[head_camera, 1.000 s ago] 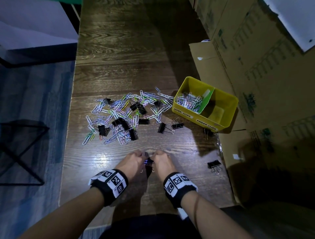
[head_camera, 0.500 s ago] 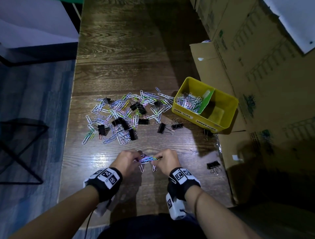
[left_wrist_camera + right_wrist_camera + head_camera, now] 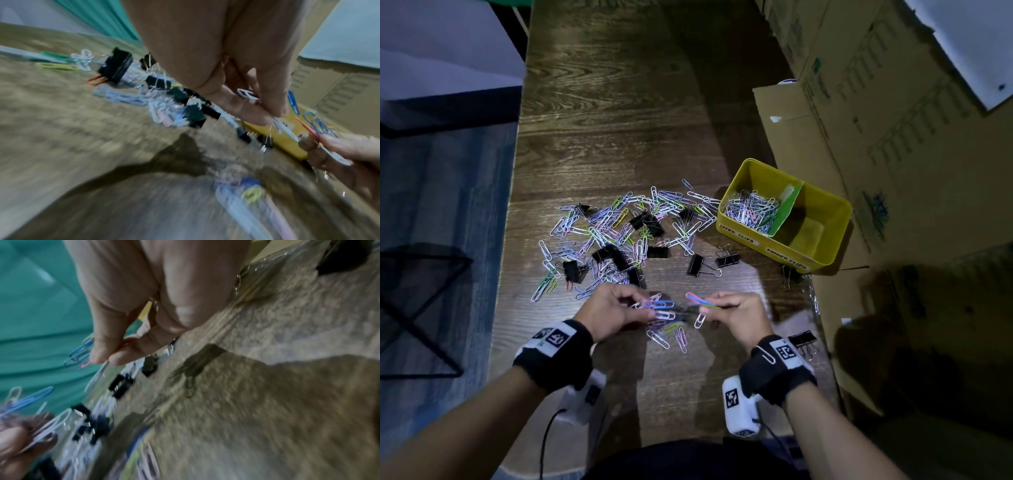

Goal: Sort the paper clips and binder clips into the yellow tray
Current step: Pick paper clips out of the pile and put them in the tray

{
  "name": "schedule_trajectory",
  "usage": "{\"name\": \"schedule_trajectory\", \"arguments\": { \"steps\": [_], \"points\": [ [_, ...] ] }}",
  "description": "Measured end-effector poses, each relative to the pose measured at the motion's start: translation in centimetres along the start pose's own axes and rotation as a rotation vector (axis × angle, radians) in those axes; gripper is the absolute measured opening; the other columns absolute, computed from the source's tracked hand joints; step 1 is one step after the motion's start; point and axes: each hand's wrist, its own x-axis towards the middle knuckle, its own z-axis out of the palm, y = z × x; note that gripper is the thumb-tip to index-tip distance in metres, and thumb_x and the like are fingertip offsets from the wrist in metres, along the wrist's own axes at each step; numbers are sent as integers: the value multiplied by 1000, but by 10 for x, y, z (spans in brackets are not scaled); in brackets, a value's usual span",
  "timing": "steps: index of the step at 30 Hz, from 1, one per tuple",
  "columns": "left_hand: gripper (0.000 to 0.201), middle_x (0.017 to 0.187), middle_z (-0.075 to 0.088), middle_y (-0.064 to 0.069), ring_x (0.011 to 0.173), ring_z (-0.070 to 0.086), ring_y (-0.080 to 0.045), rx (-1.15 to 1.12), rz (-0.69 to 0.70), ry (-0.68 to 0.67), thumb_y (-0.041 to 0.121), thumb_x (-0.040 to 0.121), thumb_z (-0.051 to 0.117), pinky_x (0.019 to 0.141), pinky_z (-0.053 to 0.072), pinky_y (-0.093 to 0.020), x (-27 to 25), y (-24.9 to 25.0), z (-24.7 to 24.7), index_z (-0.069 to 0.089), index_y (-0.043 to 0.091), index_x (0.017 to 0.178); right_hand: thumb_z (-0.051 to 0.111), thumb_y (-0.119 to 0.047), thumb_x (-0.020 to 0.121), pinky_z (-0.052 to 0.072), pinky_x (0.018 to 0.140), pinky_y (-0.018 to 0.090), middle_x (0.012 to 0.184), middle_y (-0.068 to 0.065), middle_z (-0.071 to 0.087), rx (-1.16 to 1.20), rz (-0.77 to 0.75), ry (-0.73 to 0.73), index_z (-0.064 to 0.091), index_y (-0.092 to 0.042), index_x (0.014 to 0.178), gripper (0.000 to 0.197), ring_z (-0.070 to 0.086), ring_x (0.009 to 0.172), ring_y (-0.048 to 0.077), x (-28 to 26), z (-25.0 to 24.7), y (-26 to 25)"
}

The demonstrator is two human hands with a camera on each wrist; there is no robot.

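A dark wood-grain surface (image 3: 619,137) fills the middle of the head view, with blue carpet to its left. On the left part of the surface lies a loose pile of coloured paper clips (image 3: 599,236) with black binder clips (image 3: 609,255) mixed into it. Nearer the person, the left hand (image 3: 607,313) hovers above the surface, thumb and fingers curled to pinch a small bunch of paper clips (image 3: 662,305), one of them blue. Just below and between the two hands, a few loose paper clips (image 3: 669,337) lie on the surface. The right hand (image 3: 739,313) is raised at the same level, near the left but apart from it, pinching its own clips (image 3: 700,301), blue and pink among them, with a white one dangling below. Further out, two lone binder clips (image 3: 714,263) sit between the pile and the yellow tray (image 3: 835,236). The tray stands on the right side of the surface, split by a green divider (image 3: 787,212); its left compartment holds a heap of paper clips (image 3: 751,210), and nothing can be made out in the right one. Another binder clip (image 3: 803,341) lies just right of the right wrist. Cardboard boxes (image 3: 893,120) stand along the right edge.
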Motion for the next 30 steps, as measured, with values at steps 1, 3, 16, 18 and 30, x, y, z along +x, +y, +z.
{"name": "schedule_trajectory", "arguments": {
  "steps": [1,3,16,18,30],
  "points": [
    [14,77,74,2,72,65,-14,-8,17,0,16,53,82,74,49,-27,5,13,0,73,18,64,81,4,64,45,70,25,78,0,65,31,-14,24,75,-3,82,21,59,71,11,0,-6,-9],
    [13,78,74,4,76,66,-15,5,74,-3,11,58,82,78,50,-26,19,44,1,72,17,64,81,5,63,48,76,30,79,-1,67,86,-61,84,76,-7,81,22,60,75,11,-2,-18,-30],
    [12,81,69,-2,72,57,-10,493,239,64,20,70,79,67,40,-16,149,167,88,70,19,78,74,5,72,46,67,8,84,1,63,147,-314,346,68,-5,97,28,60,69,-5,39,-84,-144],
    [18,92,70,-2,78,56,-9,616,247,-34,19,75,75,73,40,-15,155,167,95,72,18,92,74,2,75,50,74,11,88,2,63,57,-279,361,66,-3,104,31,62,75,-1,60,-89,-150],
    [12,91,68,-1,79,58,-10,495,351,67,13,85,64,75,44,-19,100,123,49,71,11,93,77,-21,77,46,89,26,123,7,63,-931,-177,95,67,-20,114,39,61,106,20,110,-76,-150]
  ]
}}
